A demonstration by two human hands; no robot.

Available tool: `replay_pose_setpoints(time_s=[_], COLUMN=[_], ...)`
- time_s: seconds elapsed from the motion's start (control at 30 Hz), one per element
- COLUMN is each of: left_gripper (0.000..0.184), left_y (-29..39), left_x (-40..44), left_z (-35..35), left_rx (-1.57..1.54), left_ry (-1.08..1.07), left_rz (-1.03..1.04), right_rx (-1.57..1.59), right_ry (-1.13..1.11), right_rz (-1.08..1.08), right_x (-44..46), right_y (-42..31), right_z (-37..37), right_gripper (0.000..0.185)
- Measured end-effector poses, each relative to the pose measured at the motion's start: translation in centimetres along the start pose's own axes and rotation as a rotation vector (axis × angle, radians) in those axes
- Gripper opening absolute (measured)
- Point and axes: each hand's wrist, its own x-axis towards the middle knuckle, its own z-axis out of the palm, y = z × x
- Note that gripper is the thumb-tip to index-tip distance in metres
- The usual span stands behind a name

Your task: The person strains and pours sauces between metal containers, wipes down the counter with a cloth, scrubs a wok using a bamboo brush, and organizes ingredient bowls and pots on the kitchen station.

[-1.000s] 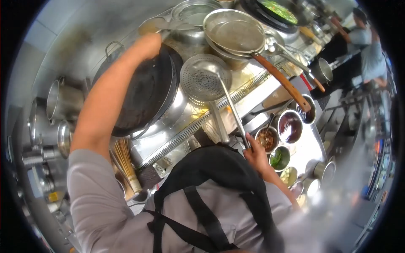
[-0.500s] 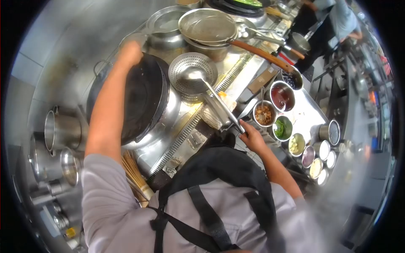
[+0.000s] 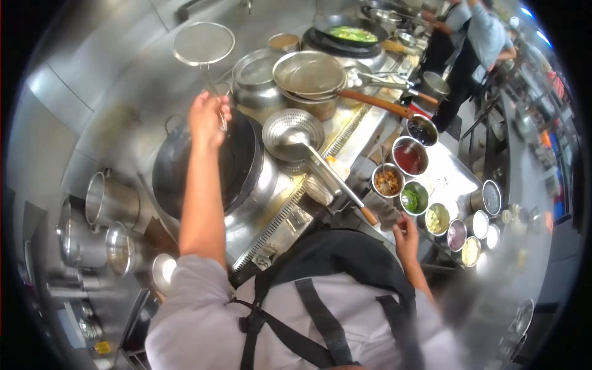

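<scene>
My left hand (image 3: 207, 120) is closed around the handle of a round fine-mesh strainer (image 3: 204, 43), raised above and beyond the dark wok (image 3: 172, 172). The mesh looks bare. My right hand (image 3: 406, 235) pinches a grey cloth (image 3: 385, 209) just in front of the seasoning pots. Close to that cloth is the wooden handle end of a perforated ladle (image 3: 290, 128), whose bowl rests on a metal pot right of the wok. Nobody holds the ladle.
A wooden-handled strainer (image 3: 308, 74) lies across a pot at the back. Several ingredient tins stand at right, including red sauce (image 3: 410, 156) and chopped greens (image 3: 414, 198). Steel pots (image 3: 112, 200) are at left. Another wok (image 3: 351, 36) holds green food; people (image 3: 487, 37) stand beyond.
My left hand has lifted the mesh strainer up into fuller view. My right hand has let go of the perforated ladle's handle and now has the grey cloth, further right.
</scene>
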Motion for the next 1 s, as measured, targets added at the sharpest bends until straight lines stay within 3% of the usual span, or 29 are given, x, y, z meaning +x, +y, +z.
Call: replay_pose_setpoints(time_s=[0.1, 0.23, 0.33, 0.43, 0.47, 0.57, 0.67, 0.7, 0.77, 0.8, 0.83, 0.97, 1.0], left_gripper=[0.022, 0.023, 0.033, 0.058, 0.066, 0.036, 0.039, 0.043, 0.041, 0.036, 0.032, 0.020, 0.021], left_y=[1.6, 2.1, 2.3, 4.6, 4.7, 2.6, 1.4, 0.8, -1.5, -2.0, -2.6, -8.8, -9.4], left_x=[-7.3, -16.9, -24.6, -32.8, -34.5, -37.9, -44.7, -47.3, -51.9, -54.0, -55.6, -58.6, -58.8], left_z=[4.0, 8.4, 11.8, 15.6, 16.1, 18.3, 23.6, 25.7, 29.0, 30.2, 31.3, 33.0, 33.0], left_rx=[-0.084, -0.139, -0.072, 0.000, -0.099, -0.368, -0.437, -0.516, -0.504, -0.445, -0.384, 0.061, 0.117], left_ry=[-0.038, -0.299, -0.502, -0.788, -0.903, -1.215, -1.310, -1.369, -1.407, -1.407, -1.400, -1.461, -1.458], left_rz=[-0.014, -0.010, -0.104, -0.136, -0.245, -0.526, -0.708, -0.741, -0.501, -0.547, -0.591, -0.399, -0.462], right_rx=[0.122, -0.029, -0.099, -0.179, -0.176, -0.098, -0.173, -0.167, -0.277, -0.273, -0.272, -0.260, -0.247], right_ry=[0.050, 0.054, 0.109, 0.190, 0.198, 0.341, 0.443, 0.462, 0.460, 0.459, 0.514, 0.649, 0.669], right_rz=[0.125, 0.075, 0.011, -0.047, -0.037, -0.235, -0.392, -0.377, -0.343, -0.348, -0.248, 0.120, 0.221], right_x=[-3.1, -7.0, -10.9, -15.0, -16.4, -20.4, -25.1, -26.7, -30.3, -31.9, -33.9, -41.1, -43.0], right_y=[2.1, -0.7, -1.9, -5.8, -7.4, -10.2, -12.4, -12.3, -11.9, -11.3, -10.1, -4.6, -2.4], right_z=[-2.9, -7.3, -11.5, -16.4, -18.1, -22.1, -25.4, -26.1, -27.8, -28.0, -27.9, -26.0, -25.0], right_gripper=[0.043, 0.039, 0.039, 0.041, 0.041, 0.043, 0.043, 0.043, 0.042, 0.042, 0.041, 0.035, 0.033])
